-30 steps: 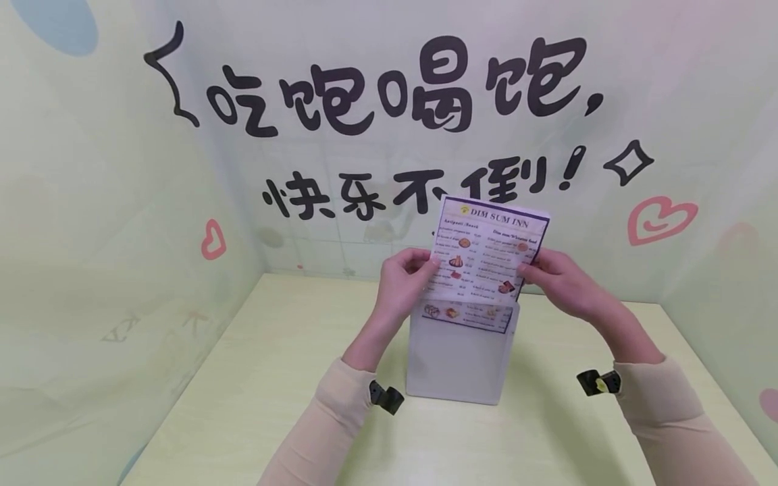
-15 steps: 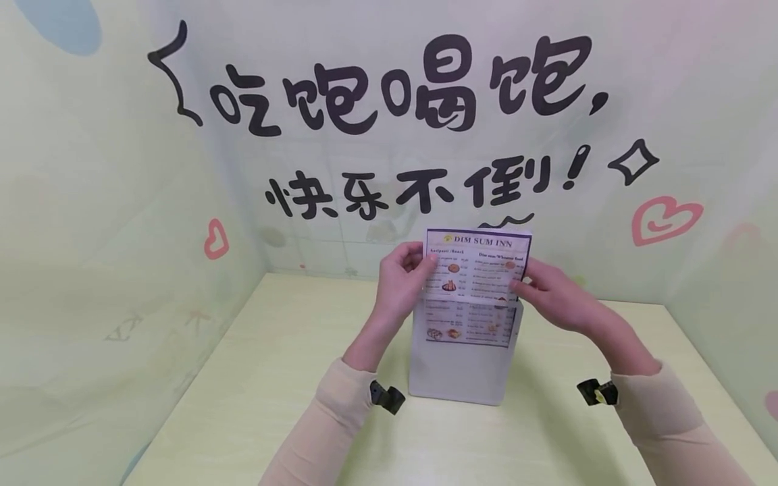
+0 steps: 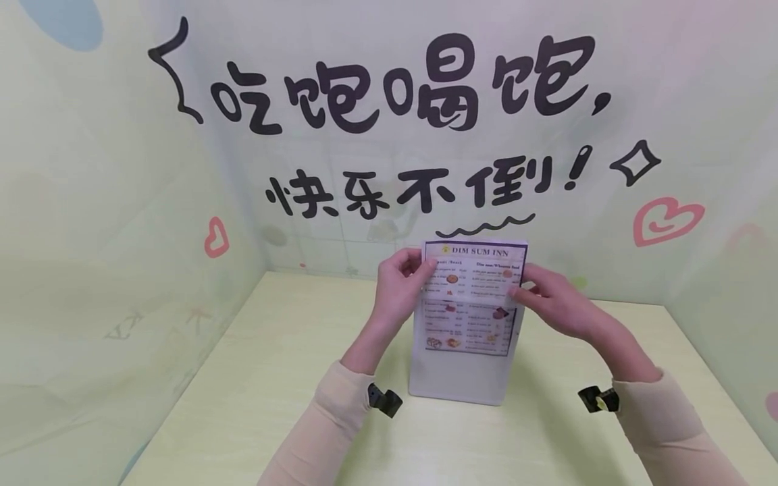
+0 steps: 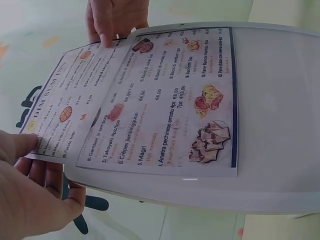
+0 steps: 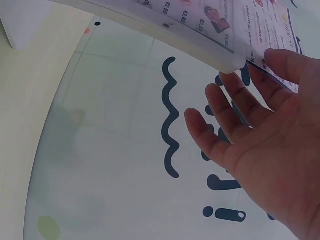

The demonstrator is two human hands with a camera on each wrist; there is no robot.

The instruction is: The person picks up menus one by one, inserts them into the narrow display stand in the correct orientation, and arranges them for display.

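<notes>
A printed "DIM SUM INN" menu sheet [image 3: 474, 277] stands partly inside a clear upright sign holder [image 3: 458, 378] on the table. Its lower part shows through the holder's front; its top sticks out above the rim. My left hand [image 3: 401, 283] pinches the sheet's left edge, thumb in front and fingers behind. On the other edge, my right hand [image 3: 553, 297] pinches the sheet between thumb and forefinger. In the right wrist view the other fingers of the right hand [image 5: 270, 115] spread loosely beside the holder's corner. Below the menu's bottom edge, the holder [image 4: 280, 110] shows plain white.
The pale wooden table [image 3: 261, 378] carries the holder near its middle. Behind it hangs a printed backdrop [image 3: 365, 148] with large black lettering and pink hearts, and similar sheets enclose both sides. A black wrist camera [image 3: 384, 399] sits at the left cuff.
The menu sheet has straightened from a tilt and slid lower into the holder, both hands following it slightly down. The holder stays nearly in place.
</notes>
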